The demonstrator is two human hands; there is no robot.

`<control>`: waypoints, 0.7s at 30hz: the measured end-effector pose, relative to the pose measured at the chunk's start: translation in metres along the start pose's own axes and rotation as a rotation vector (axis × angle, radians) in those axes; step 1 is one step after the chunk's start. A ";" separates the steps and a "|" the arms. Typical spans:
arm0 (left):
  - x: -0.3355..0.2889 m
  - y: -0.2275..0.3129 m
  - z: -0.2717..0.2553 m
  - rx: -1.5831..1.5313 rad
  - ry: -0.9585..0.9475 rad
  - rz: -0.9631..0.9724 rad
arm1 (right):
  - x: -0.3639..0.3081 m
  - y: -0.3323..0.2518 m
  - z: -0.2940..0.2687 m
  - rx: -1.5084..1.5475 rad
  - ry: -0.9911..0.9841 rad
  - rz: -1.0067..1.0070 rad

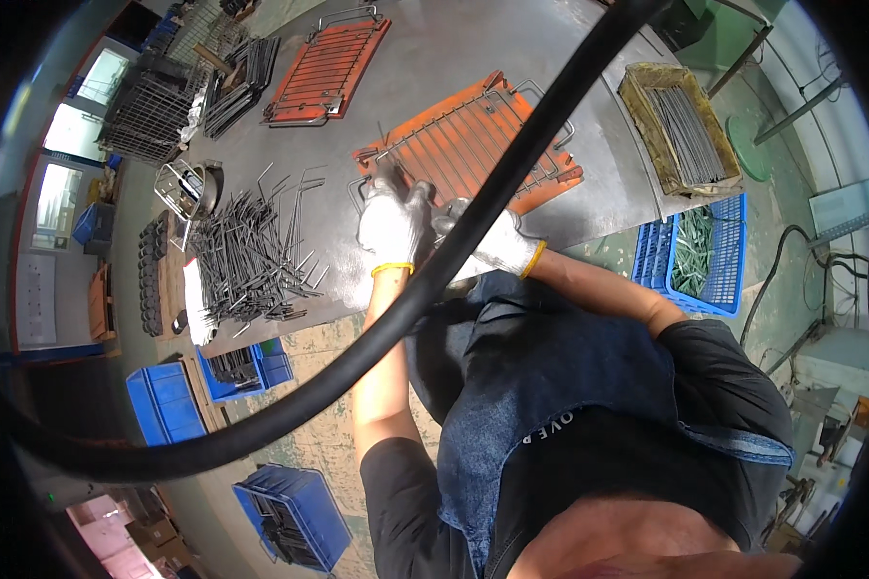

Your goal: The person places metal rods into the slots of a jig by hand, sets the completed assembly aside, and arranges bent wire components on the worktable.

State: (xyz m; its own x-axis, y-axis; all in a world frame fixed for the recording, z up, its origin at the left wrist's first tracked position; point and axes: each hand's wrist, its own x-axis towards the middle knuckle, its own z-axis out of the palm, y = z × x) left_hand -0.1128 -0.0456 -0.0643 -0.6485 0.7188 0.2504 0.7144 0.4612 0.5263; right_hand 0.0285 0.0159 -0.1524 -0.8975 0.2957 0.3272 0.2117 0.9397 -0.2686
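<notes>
On the metal table lies an orange plate-like jig (531, 201) carrying a wire rack (462, 135) of parallel rods, with bent rod handles along its ends. My left hand (390, 224), in a white glove, is at the jig's near left corner. Its fingers are bent in at the edge, and what they grip is too small to make out. Close beside it, at the near edge, is my gloved right hand (497, 241). A thick black cable (410, 299) crosses in front and hides part of that hand's fingers.
A second orange jig with a rack (323, 72) lies farther back. Left of my hands is a heap of bent black rods (251, 256). At right stand a box of straight rods (684, 130) and a blue basket (729, 256). Blue bins (294, 516) stand on the floor.
</notes>
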 end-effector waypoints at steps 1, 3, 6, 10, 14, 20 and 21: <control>0.003 -0.010 0.003 0.032 -0.062 0.028 | -0.001 -0.001 0.001 0.006 -0.005 -0.022; 0.009 -0.024 0.005 0.011 -0.099 0.181 | -0.002 -0.004 0.002 0.015 -0.011 -0.043; 0.010 -0.035 0.005 0.092 -0.122 0.401 | 0.003 -0.011 0.003 -0.011 -0.090 -0.079; 0.010 -0.028 -0.008 0.412 -0.090 0.638 | 0.016 -0.025 -0.016 0.177 -0.279 0.088; 0.013 -0.043 -0.004 0.384 -0.229 0.638 | 0.015 -0.019 -0.017 0.301 -0.136 -0.042; 0.012 -0.045 -0.003 0.347 -0.220 0.592 | 0.006 -0.027 -0.030 0.062 0.242 -0.077; 0.013 -0.041 -0.002 0.343 -0.223 0.611 | 0.008 -0.026 -0.029 0.053 0.251 -0.062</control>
State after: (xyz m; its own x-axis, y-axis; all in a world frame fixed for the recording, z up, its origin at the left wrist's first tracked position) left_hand -0.1507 -0.0564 -0.0808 -0.0658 0.9717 0.2269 0.9971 0.0552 0.0526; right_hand 0.0270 -0.0013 -0.1162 -0.7827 0.2776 0.5570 0.1330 0.9490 -0.2859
